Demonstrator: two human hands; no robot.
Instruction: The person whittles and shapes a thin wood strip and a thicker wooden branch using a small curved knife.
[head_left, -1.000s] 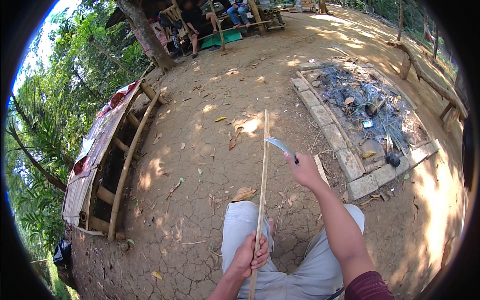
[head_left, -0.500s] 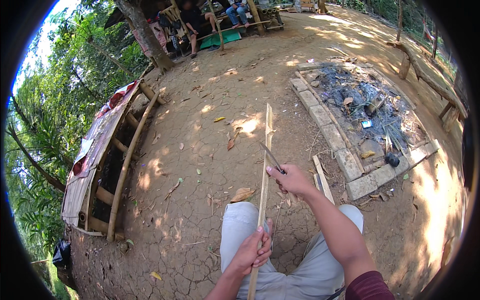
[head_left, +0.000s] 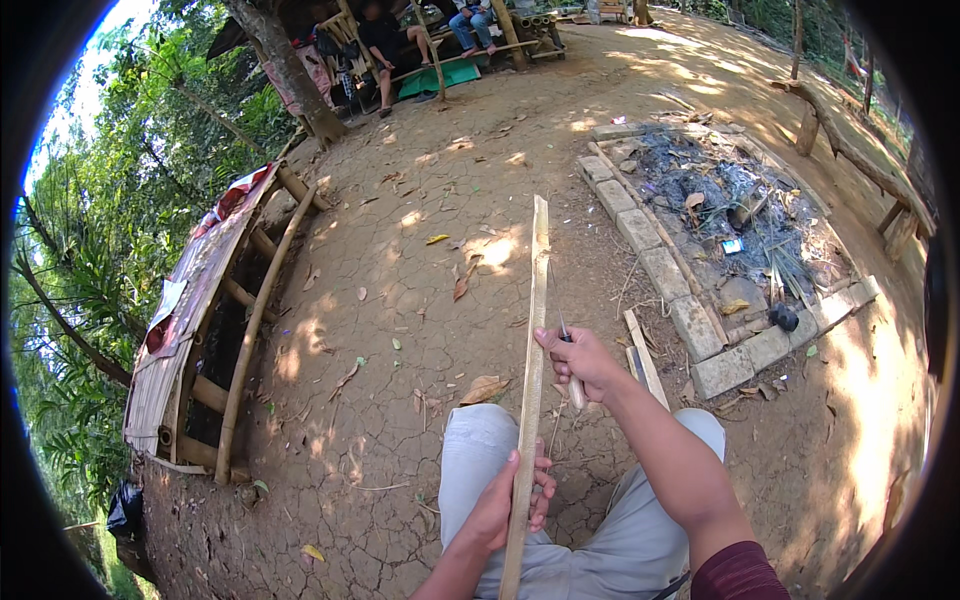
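A long bamboo strip [head_left: 533, 350] stands lengthwise before me, its far tip leaning slightly right and its near end running out at the lower edge. My left hand [head_left: 500, 505] is wrapped round its lower part, between my knees. Beside the strip's middle, my right hand [head_left: 585, 362] grips a knife [head_left: 577, 392] by its pale handle. The thumb touches the strip's right edge. Only a short, thin part of the dark blade shows, pointing away from me close to the strip. Near the strip's far end is a rough, notched spot.
Right of my knees lie split wood pieces [head_left: 648, 360]. Beyond them a block-edged fire pit [head_left: 700, 330] holds ash and litter. A low bamboo platform [head_left: 190, 330] stands at left, a log bench [head_left: 860, 160] at far right. People sit under a shelter [head_left: 440, 72] at the back.
The bamboo strip has turned to show a broader face, and its tip is slightly higher. The knife has rotated, so less blade and more handle show. My left fingers have shifted around the strip.
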